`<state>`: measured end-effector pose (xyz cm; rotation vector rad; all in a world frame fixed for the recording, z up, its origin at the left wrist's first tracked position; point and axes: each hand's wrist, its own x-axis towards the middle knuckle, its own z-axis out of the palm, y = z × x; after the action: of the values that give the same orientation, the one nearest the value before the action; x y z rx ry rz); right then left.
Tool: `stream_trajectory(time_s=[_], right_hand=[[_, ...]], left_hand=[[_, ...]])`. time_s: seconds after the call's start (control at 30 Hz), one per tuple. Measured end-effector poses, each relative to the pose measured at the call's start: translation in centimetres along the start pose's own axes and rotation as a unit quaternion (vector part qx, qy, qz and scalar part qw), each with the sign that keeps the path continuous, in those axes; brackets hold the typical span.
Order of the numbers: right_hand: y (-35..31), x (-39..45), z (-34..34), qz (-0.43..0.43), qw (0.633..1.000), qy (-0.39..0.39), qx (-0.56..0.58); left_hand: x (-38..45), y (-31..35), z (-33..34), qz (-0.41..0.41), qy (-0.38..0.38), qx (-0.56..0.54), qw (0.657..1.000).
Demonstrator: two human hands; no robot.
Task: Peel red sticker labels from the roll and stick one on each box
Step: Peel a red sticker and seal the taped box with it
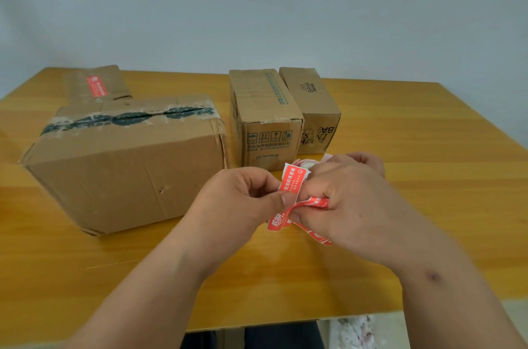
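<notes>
Step in hand: a red sticker label (pixel 291 181) is being peeled from the strip (pixel 310 203) that trails off the roll (pixel 307 163); this is judged from the pinch on its edge.
Left hand (pixel 243 197): the fingers are curled, with thumb and forefinger pinching the lower left edge of the label.
Right hand (pixel 351 197): the fingers are curled round the strip and the roll, which is mostly hidden behind the hand; only a pale rim of it is seen above the knuckles.
Where the labels are: held in the air above the surface (pixel 428 177), just in front of the two smaller boxes.
Boxes: a large taped box (pixel 125 166) stands at the left; behind it a flat box (pixel 97 84) already carries a red label; a tall printed box (pixel 265 117) and a small lettered box (pixel 314 108) stand side by side, touching or nearly so. No red label is seen on those three.
Doing it well: the label should be drawn back slowly at a low angle, the backing held taut, so the sticky face is not folded on itself.
Edges: the near edge of the surface lies below the forearms.
Open room: bare wood is seen to the right of the small box and in front of the large one.
</notes>
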<state>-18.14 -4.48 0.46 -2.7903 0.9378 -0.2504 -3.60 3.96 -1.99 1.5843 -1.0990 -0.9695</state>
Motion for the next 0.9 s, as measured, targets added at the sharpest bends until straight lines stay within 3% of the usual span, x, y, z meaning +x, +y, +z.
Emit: stream_trajectory(time_s=[0.2, 0.37, 0.57, 0.9], right_hand=[[0.26, -0.07, 0.40, 0.009, 0.999, 0.030, 0.032], [0.40, 0.12, 0.44, 0.009, 0.999, -0.014, 0.043], [0.55, 0.23, 0.42, 0.002, 0.999, -0.014, 0.050], [-0.09, 0.31, 0.41, 0.005, 0.999, 0.020, -0.025]], left_hand=[[0.06, -0.03, 0.06, -0.004, 0.008, -0.017, 1.000], [0.13, 0.20, 0.06, 0.007, 0.005, -0.019, 1.000], [-0.02, 0.42, -0.54, 0.007, -0.034, -0.004, 0.999], [0.25, 0.01, 0.14, -0.026, 0.038, -0.036, 0.998]])
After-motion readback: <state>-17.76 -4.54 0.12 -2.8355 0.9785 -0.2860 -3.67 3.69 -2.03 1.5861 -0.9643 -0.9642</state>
